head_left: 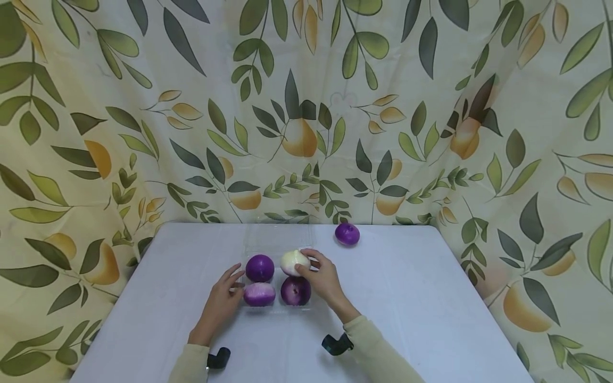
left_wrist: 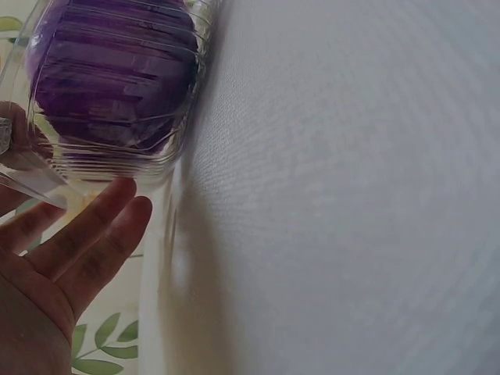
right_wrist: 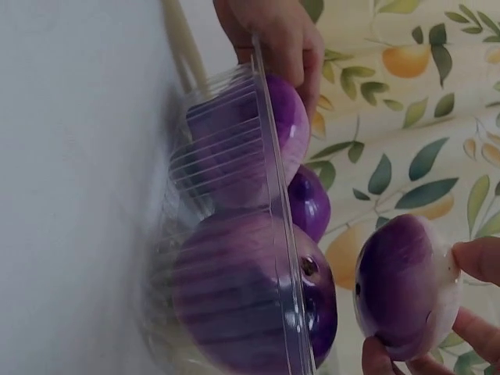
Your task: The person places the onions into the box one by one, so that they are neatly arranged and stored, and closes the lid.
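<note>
A clear plastic container (head_left: pixel 276 309) stands on the table, holding three purple onions: a dark one (head_left: pixel 259 268) at back left, a paler streaked one (head_left: pixel 259 294) at front left and another (head_left: pixel 295 291) at front right. My right hand (head_left: pixel 323 277) pinches a white-and-purple onion (right_wrist: pixel 402 285) between thumb and fingers, above the back right of the container. In the right wrist view this onion is clear of the rim. At the container's left side is my left hand (head_left: pixel 223 298), its fingers (left_wrist: pixel 98 242) extended by the wall; whether they touch it I cannot tell.
One more purple onion (head_left: pixel 347 234) lies near the table's back edge, right of the container. The container's clear lid (head_left: pixel 278 234) lies folded back behind it. A patterned curtain (head_left: pixel 306 106) hangs behind the white table (head_left: pixel 407 298).
</note>
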Demonstrator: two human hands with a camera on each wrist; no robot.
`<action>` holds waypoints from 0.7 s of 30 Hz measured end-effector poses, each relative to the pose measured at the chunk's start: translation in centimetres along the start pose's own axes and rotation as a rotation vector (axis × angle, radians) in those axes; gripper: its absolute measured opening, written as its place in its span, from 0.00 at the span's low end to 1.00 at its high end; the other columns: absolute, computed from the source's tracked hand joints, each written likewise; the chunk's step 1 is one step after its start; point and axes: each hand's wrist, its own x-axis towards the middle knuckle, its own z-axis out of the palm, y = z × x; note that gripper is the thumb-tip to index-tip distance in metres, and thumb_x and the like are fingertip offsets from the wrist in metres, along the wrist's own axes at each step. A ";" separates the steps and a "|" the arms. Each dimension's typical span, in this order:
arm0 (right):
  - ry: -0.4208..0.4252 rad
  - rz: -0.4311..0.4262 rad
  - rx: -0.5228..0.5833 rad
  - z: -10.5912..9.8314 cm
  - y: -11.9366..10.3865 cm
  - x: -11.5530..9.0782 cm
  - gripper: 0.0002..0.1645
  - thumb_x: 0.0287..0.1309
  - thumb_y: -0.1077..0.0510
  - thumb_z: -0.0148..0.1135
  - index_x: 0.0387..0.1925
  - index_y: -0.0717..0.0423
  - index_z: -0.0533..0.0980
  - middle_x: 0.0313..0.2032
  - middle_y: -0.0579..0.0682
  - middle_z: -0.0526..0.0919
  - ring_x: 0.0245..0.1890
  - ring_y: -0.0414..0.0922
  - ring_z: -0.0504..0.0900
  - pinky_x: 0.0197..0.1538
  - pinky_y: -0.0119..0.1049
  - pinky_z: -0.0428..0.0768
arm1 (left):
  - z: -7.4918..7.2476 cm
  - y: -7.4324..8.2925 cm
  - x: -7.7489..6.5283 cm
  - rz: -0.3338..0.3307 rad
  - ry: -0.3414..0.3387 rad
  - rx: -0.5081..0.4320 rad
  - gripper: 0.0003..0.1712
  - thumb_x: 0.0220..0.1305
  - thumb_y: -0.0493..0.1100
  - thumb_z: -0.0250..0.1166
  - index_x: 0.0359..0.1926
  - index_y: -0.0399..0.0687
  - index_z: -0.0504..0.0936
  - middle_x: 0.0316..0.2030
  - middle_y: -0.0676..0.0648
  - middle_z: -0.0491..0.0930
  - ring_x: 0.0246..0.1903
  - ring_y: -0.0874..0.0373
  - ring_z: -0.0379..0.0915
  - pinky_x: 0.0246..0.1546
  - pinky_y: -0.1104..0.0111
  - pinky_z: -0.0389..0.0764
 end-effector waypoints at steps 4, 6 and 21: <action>-0.005 0.008 -0.040 0.6 0.1 0.3 0.24 0.54 0.58 0.70 0.54 0.55 0.79 0.59 0.56 0.79 0.57 0.57 0.81 0.55 0.44 0.84 | 0.1 0.0 -0.1 -0.007 0.002 -0.004 0.25 0.58 0.30 0.62 0.59 0.35 0.77 0.68 0.43 0.70 0.43 0.51 0.85 0.42 0.61 0.87; -0.011 0.006 -0.060 0.9 0.1 0.5 0.25 0.54 0.58 0.70 0.55 0.55 0.78 0.59 0.57 0.79 0.57 0.57 0.81 0.54 0.44 0.84 | 0.1 0.1 0.0 -0.006 0.004 -0.003 0.25 0.58 0.30 0.62 0.59 0.35 0.77 0.68 0.43 0.70 0.43 0.51 0.85 0.42 0.61 0.87; -0.026 -0.041 -0.216 1.9 0.2 1.4 0.25 0.54 0.55 0.69 0.54 0.57 0.79 0.56 0.60 0.81 0.53 0.58 0.83 0.52 0.45 0.85 | 0.0 0.2 0.1 -0.022 -0.005 -0.003 0.25 0.58 0.30 0.62 0.59 0.34 0.77 0.68 0.43 0.70 0.43 0.52 0.84 0.42 0.62 0.87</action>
